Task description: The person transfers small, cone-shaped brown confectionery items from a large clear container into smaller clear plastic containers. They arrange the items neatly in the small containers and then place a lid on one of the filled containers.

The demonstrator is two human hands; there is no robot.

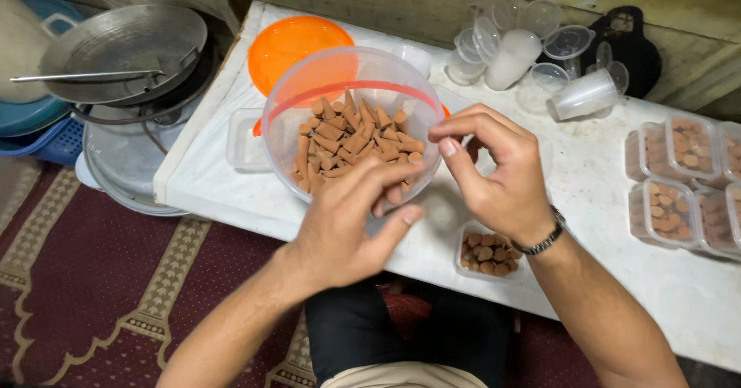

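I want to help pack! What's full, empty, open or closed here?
Clear bowl: open, partly filled with brown cones.
Small tub near right hand: open, filled.
Tubs at right: filled, lidded.
Orange lid: off, lying flat.
Left hand: at bowl's rim.

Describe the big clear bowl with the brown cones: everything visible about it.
The clear bowl is round, of thin see-through plastic, tilted toward the camera over the white table. Brown cone-shaped pieces are heaped in its lower half; the upper half is bare. An orange lid shows through its far wall. The left hand reaches in over the near rim, fingers among the cones. The right hand pinches at the right rim; whether it touches is unclear.
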